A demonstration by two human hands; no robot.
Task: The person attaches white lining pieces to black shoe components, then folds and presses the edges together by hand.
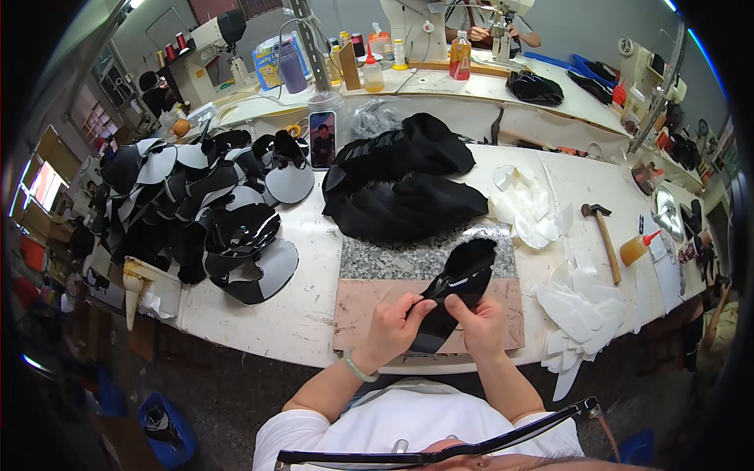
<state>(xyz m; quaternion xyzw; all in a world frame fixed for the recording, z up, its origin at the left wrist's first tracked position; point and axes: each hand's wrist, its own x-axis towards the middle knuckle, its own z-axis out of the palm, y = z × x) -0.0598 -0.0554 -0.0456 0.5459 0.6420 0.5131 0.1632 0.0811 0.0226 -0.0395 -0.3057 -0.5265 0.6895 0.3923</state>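
Note:
A glossy black shoe upper point(465, 276) is held in front of me, tilted above a brown board point(369, 302). My left hand point(399, 323) pinches its left edge between thumb and fingers. On the other side my right hand point(481, 323) grips it, thumb on top and fingers hidden underneath. Behind the board lies a speckled stone slab point(377, 259). Just beyond that, two long stacks of black pieces point(408, 206) rest on the white table.
Black and grey uppers point(188, 184) are heaped at left, beside a phone point(322, 140). White pieces point(581, 302), a hammer point(605, 243) and a glue bottle point(638, 248) lie at right. Another person's hands point(503, 35) work at a sewing machine point(416, 27) across the far bench.

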